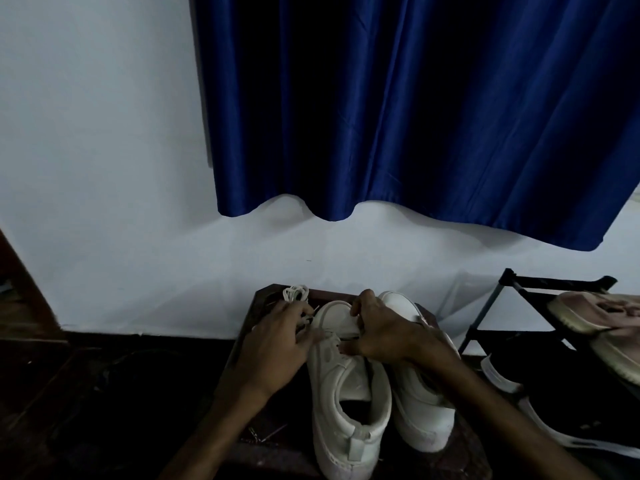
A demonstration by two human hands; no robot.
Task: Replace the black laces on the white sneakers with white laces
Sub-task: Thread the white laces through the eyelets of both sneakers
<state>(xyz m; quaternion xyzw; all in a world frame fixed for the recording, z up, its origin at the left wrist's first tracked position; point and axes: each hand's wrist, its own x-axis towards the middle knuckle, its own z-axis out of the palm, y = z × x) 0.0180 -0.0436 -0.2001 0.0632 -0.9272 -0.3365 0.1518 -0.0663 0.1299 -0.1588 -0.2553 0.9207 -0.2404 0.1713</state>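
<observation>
Two white sneakers stand side by side on a dark wooden stool (pixel 256 306), toes pointing away from me. The left sneaker (pixel 346 403) lies between my hands. My left hand (pixel 277 344) rests against its left side near the toe, fingers on black lace (pixel 306 320) that is hard to make out. My right hand (pixel 381 334) covers the lacing area of that sneaker, its fingers pinched at the front. The right sneaker (pixel 419 410) is partly hidden under my right forearm. A bundle of white laces (pixel 295 293) lies at the stool's far left corner.
A blue curtain (pixel 415 109) hangs over a white wall (pixel 104 168). A black shoe rack (pixel 512 289) stands at the right with a beige shoe (pixel 595 313) on it. The floor at left is dark.
</observation>
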